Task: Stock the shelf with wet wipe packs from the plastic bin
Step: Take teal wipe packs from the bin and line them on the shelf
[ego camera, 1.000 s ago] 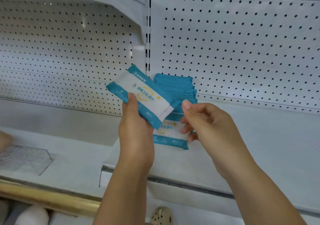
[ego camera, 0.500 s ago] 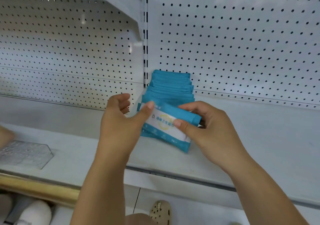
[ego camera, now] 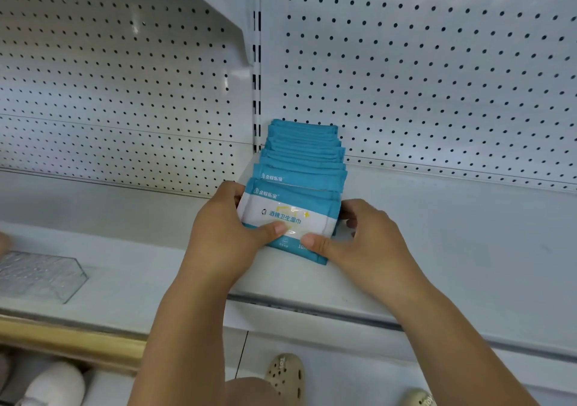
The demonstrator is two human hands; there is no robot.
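Where the white shelf (ego camera: pixel 452 243) meets its pegboard back panel (ego camera: pixel 437 78), a row of teal wet wipe packs (ego camera: pixel 304 143) runs from far to near. Front wet wipe pack (ego camera: pixel 292 215): near end of the row, leaning on the pack behind; left hand (ego camera: pixel 223 240) pinches its left end, right hand (ego camera: pixel 370 245) its right end, both thumbs on its face. Clear plastic tray (ego camera: pixel 40 276): near left, well apart.

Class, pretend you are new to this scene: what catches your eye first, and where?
The row of blue wet wipe packs stands out, running back to the white pegboard. The left hand and right hand grip the front pack by its sides, thumbs on its face. A clear plastic bin sits lower left.
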